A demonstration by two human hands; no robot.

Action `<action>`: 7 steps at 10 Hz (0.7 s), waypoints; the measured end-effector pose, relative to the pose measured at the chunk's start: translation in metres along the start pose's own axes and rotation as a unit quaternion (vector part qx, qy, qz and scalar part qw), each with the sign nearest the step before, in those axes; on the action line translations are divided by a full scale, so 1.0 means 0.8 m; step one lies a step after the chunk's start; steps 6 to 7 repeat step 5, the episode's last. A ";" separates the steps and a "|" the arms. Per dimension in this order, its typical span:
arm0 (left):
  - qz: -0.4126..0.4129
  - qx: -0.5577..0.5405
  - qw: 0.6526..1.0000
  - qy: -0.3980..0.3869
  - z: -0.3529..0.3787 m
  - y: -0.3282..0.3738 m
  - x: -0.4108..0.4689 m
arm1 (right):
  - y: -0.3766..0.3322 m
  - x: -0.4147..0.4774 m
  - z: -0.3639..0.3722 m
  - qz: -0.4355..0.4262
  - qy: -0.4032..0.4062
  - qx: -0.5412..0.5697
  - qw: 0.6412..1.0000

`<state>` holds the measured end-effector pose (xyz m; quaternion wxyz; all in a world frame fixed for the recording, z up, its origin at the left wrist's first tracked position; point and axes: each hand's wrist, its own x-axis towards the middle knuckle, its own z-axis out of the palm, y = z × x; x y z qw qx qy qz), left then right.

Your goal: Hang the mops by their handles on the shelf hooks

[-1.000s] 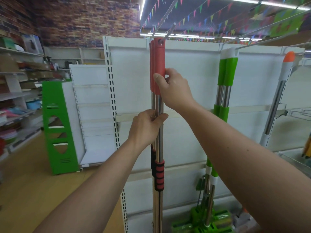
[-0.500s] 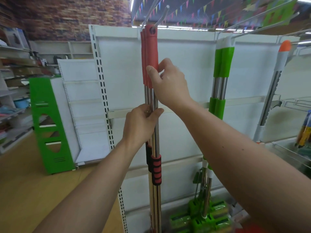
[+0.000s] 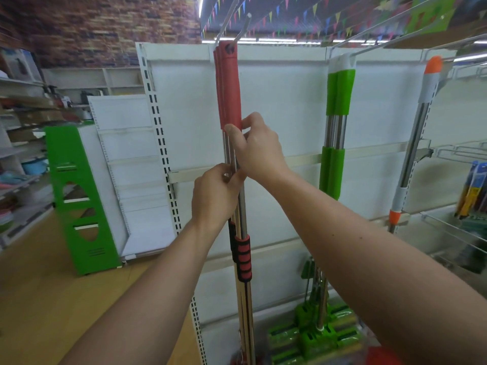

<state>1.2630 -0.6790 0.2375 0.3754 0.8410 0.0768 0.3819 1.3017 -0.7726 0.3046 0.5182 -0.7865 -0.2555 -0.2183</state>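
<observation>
Two hands were on one bunch of mops. White metal shelf back panel filled the middle of the view, and a green slotted display stand stood on the wood floor to its left. Bunch of steel-pole mops with red plastic top sleeves hung upright in front of the panel. The hole in the front sleeve's top sat at a thin wire shelf hook that stuck out toward the camera. Steel-pole mops with green sleeves hung from another hook to the right, green heads down near the floor. Single steel mop with an orange cap hung further right, tilted. Right hand pinched the bottom edge of the front red sleeve, thumb on the near side, fingers curled round the far side. Left hand was just below it, fingers wrapped round the steel poles above a black-and-red ribbed grip. Couldn't tell how many red mops were in the bunch.
</observation>
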 end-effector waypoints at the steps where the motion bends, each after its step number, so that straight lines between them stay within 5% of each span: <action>1: -0.006 0.027 1.000 -0.003 0.001 -0.003 -0.014 | 0.011 -0.019 0.002 0.026 -0.018 0.018 0.999; 3: -0.046 0.095 0.993 -0.054 0.014 -0.036 -0.071 | 0.043 -0.059 0.000 0.101 -0.066 0.042 0.992; 5: -0.103 0.218 0.955 -0.174 0.019 -0.120 -0.195 | 0.115 -0.137 -0.011 0.207 -0.239 -0.053 0.947; 7: -0.103 0.218 0.955 -0.174 0.019 -0.120 -0.195 | 0.115 -0.137 -0.011 0.207 -0.239 -0.053 0.947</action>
